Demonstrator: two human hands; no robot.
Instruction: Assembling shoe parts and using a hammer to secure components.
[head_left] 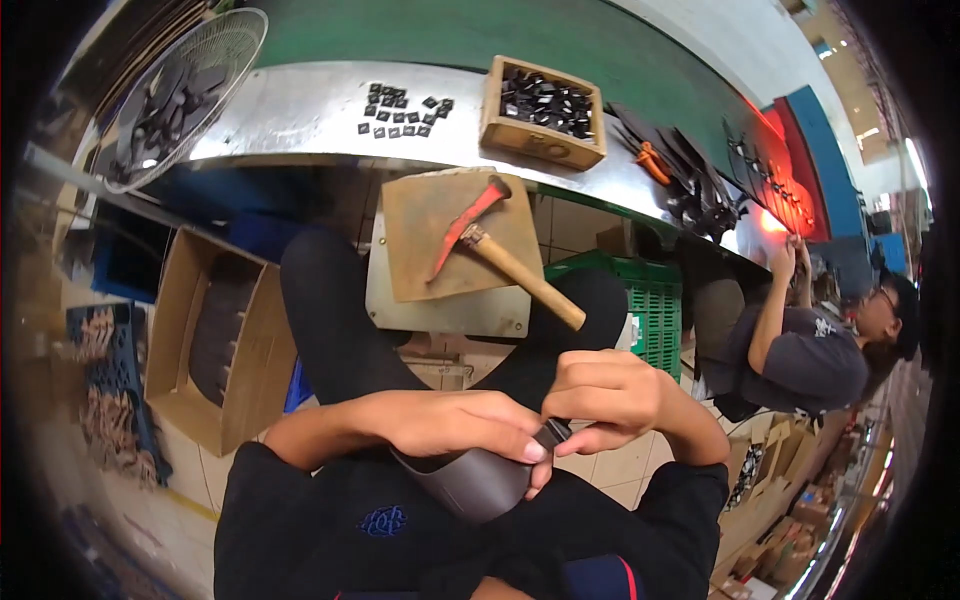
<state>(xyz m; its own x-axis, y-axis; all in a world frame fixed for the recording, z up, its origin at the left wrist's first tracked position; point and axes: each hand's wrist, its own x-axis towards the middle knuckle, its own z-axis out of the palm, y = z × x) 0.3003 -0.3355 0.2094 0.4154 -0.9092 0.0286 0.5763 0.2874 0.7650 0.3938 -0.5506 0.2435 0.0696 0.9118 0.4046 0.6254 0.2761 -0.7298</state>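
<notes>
Leather strap (480, 480), dark and curled in the lap, was pinched at its end by the left hand (455, 425) and right hand (610, 395), steadying it; hammer (500, 255) was left at twelve o'clock.

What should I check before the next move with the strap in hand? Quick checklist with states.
1. Left hand gripping the dark strap: ok, fingers curl over its top edge.
2. Right hand pinching the strap's end: ok, fingertips meet at the end piece.
3. Strap's end piece seated: cannot tell, the fingers cover it.
4. Hammer free and near: ok, it lies on the brown pad, untouched.
5. Small black parts supply: ok, wooden box is filled, loose ones lie on the metal bench.
6. Co-worker apart from the hands: ok, off to the right.
</notes>
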